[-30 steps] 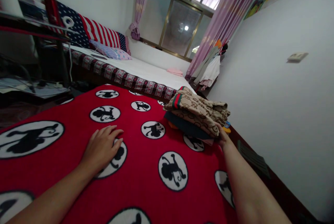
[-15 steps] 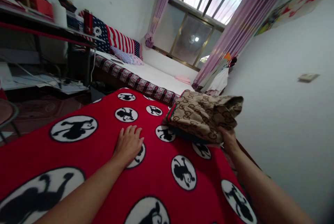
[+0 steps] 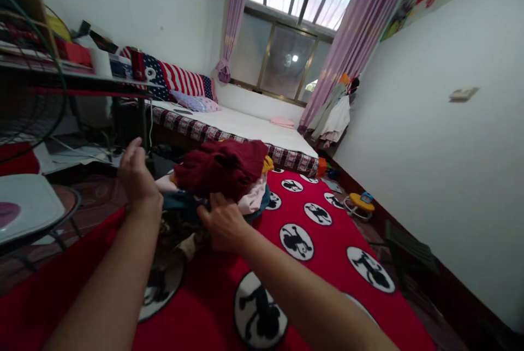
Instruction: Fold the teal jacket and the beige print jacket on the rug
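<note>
Currently right hand [image 3: 223, 224] grips heaped dark-red cloth garment pile [image 3: 221, 168] on red monkey-print blanket [image 3: 327, 236]; left hand [image 3: 137, 173] open, raised beside it.

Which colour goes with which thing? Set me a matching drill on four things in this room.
Things:
1. top garment on the pile
2. curtain
3. toy on the floor
4. blanket

Colours:
a. yellow
b. red with black monkeys in white circles
c. maroon
d. pinkish purple

Pairs: 1-c, 2-d, 3-a, 4-b
</note>
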The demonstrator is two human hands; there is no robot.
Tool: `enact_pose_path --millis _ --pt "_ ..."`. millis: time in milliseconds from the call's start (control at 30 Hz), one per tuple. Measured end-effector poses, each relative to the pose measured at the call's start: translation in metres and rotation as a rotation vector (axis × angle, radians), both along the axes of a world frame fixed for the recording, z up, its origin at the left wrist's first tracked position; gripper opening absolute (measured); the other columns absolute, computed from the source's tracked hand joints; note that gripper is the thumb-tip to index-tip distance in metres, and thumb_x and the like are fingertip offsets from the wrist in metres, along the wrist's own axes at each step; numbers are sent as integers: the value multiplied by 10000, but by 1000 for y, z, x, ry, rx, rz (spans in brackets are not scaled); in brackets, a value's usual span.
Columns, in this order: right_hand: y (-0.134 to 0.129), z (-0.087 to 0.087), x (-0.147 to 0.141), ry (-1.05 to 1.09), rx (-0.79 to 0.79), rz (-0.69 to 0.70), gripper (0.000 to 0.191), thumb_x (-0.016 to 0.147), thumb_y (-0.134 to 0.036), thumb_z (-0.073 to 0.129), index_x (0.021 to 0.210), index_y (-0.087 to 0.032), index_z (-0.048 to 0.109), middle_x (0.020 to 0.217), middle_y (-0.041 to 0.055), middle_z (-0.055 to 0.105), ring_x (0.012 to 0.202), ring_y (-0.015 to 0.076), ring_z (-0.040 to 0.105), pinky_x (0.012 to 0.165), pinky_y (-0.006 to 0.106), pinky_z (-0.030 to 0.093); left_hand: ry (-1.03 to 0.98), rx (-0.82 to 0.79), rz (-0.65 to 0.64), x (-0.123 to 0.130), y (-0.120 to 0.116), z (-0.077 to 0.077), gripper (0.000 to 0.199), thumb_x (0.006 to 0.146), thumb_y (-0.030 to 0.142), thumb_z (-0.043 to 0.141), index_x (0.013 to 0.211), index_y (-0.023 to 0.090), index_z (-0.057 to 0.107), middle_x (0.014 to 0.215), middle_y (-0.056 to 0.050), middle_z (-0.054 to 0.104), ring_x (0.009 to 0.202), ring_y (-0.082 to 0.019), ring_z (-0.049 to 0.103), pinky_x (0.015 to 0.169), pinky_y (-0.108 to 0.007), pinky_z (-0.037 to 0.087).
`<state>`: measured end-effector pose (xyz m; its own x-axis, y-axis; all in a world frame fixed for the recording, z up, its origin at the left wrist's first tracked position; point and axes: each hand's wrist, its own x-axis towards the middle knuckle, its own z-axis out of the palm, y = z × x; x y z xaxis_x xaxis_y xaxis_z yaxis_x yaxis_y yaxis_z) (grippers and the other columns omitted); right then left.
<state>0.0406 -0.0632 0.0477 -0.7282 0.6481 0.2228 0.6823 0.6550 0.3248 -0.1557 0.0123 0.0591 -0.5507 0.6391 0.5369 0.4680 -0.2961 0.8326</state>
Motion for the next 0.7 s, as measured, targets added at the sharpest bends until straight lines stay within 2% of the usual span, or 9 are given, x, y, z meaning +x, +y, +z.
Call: enact_pose_path --millis 100,200,267,333,433,500,567,633,700 --pt "-14 -12 -1 97 -7 -73 529 633 -265 661 1131 -161 516 1126 188 548 1070 331 458 790 419 463 163 11 -170 23 -14 13 524 977 440 316 1470 266 353 1489 -39 411 1332 -268 436 1033 -474 421" --pt "-30 -26 11 299 -51 -102 540 637 -264 652 1156 -183 524 1149 154 562 1136 340 441 902 470 430 464 -118 -288 67 -22 5 658 853 555 559 1418 238 449 1491 -93 415 1369 -313 374 1102 -491 334" --pt "-44 -41 21 520 -51 -77 518 694 -272 622 1198 -233 507 1235 118 551 1217 335 418 1002 514 374 583 -232 -266 90 -23 -4 707 783 605 619 1387 261 486 1487 -104 424 1391 -356 324 1122 -568 253" --pt "-55 -58 32 798 10 -74 488 763 -282 586 1237 -290 471 1356 95 491 1312 335 363 1065 572 305 633 -264 -215 100 -23 -13 694 775 620 615 1376 297 490 1495 -86 417 1405 -368 289 1122 -617 200" --pt "-55 -77 51 1295 79 -223 469 853 -351 508 1304 -302 389 1459 119 380 1377 334 305 1063 618 298 655 -220 -180 100 -24 -19 644 813 603 579 1381 320 474 1496 -67 414 1405 -340 298 1126 -609 199" --pt "-44 -81 67 1629 -39 -356 503 877 -446 463 1336 -280 338 1473 131 355 1380 306 328 1057 562 354 689 -195 -187 94 -28 -22 624 837 585 556 1392 317 457 1497 -78 405 1409 -324 293 1128 -593 208" --pt "-27 -82 83 1923 -283 -454 536 860 -540 459 1314 -279 344 1451 117 396 1341 274 411 1013 475 437 745 -179 -230 88 -37 -26 686 832 600 552 1432 300 403 1512 -110 367 1427 -317 262 1132 -581 208" --pt "-9 -78 96 2120 -569 -483 563 806 -615 511 1249 -286 400 1358 99 513 1231 258 535 901 411 519 830 -163 -308 82 -51 -33 890 746 673 608 1484 276 310 1537 -159 297 1446 -335 212 1136 -590 187" --pt "8 -72 102 2159 -793 -415 555 756 -635 576 1163 -267 486 1175 94 643 1058 261 641 762 385 562 928 -135 -392 76 -65 -43 1178 571 751 694 1522 260 204 1560 -201 213 1454 -376 159 1132 -620 148"
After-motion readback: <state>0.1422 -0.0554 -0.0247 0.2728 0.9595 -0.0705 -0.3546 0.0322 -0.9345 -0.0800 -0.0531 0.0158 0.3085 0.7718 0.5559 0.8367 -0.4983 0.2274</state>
